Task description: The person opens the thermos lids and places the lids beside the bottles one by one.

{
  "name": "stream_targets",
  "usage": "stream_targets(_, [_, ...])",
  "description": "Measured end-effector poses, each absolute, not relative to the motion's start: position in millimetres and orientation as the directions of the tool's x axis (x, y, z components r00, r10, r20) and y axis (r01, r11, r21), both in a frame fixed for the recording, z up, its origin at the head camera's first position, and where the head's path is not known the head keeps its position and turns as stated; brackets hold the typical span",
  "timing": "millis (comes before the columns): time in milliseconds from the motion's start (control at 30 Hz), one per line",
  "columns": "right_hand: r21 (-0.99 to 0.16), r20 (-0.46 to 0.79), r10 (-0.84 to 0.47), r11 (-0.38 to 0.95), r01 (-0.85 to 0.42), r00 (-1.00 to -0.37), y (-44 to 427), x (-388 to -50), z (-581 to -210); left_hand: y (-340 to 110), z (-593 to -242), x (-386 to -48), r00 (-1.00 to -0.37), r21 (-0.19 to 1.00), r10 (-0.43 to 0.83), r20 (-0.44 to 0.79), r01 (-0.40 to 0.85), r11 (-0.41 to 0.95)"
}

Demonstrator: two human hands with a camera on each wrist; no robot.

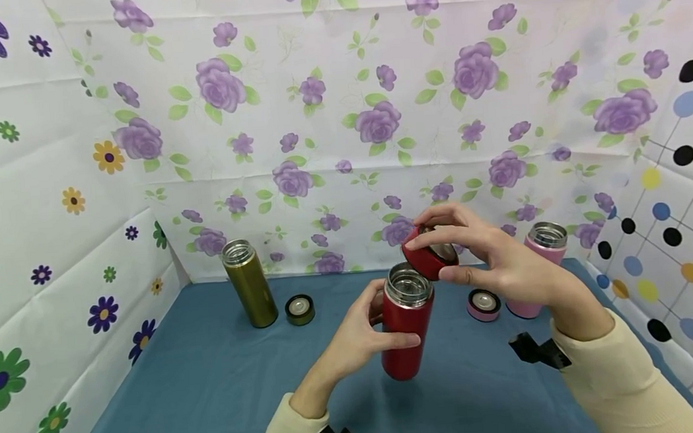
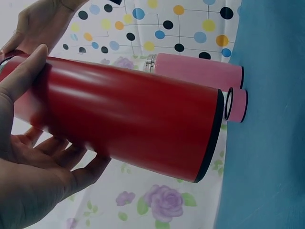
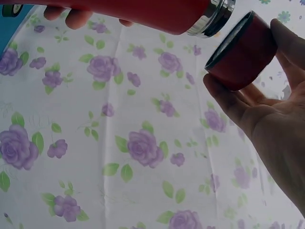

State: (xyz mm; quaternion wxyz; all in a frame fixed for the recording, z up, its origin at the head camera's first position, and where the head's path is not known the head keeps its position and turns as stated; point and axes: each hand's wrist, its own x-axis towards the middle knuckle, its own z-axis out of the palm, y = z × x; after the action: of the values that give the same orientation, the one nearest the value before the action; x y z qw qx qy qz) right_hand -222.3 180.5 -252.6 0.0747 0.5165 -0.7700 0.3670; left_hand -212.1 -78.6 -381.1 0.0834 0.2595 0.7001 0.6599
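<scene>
A red thermos bottle point(image 1: 405, 325) with a bare steel mouth is gripped round its body by my left hand point(image 1: 356, 338). It leans slightly and appears lifted off the table; the left wrist view shows its black base point(image 2: 209, 136). Fingers and thumb of my right hand point(image 1: 498, 260) pinch a red lid point(image 1: 427, 254), tilted just above the bottle's mouth. In the right wrist view the lid point(image 3: 245, 52) is apart from the steel neck point(image 3: 214, 18), its dark-rimmed opening turned towards it.
An olive-gold bottle point(image 1: 249, 288) without its lid stands at the left, beside its lid point(image 1: 300, 309). At the right, partly behind my right arm, is an uncapped pink bottle point(image 1: 545, 244) with a pink lid point(image 1: 483, 305) next to it. Floral sheets surround the blue table point(image 1: 214, 383).
</scene>
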Motion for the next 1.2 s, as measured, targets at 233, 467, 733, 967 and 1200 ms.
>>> stream_targets(233, [-0.487, 0.528, -0.672, 0.262, -0.833, -0.520, 183.7, -219.2, -258.7, -84.5, -378.6, -216.4, -0.876, 0.962, 0.413, 0.250, 0.273, -0.006])
stream_targets(467, [-0.548, 0.558, -0.623, 0.219, -0.807, -0.548, 180.5, -222.4, -268.4, -90.8, -376.2, -217.5, -0.896, 0.961, 0.364, 0.254, 0.275, 0.005])
stream_targets(733, [-0.570, 0.544, -0.602, 0.246, -0.784, -0.585, 177.5, -222.2, -279.8, -100.6, -373.1, -217.6, -0.910, 0.962, 0.333, 0.246, 0.271, 0.031])
stream_targets(967, [-0.629, 0.585, -0.536, 0.173, -0.758, -0.608, 174.5, -223.7, -289.6, -111.1, -370.8, -216.7, -0.923, 0.961, 0.303, 0.237, 0.268, 0.062])
stream_targets(1200, [-0.651, 0.619, -0.464, 0.149, -0.744, -0.634, 169.0, -222.4, -302.1, -129.1, -367.2, -214.5, -0.938, 0.962, 0.262, 0.225, 0.257, 0.094])
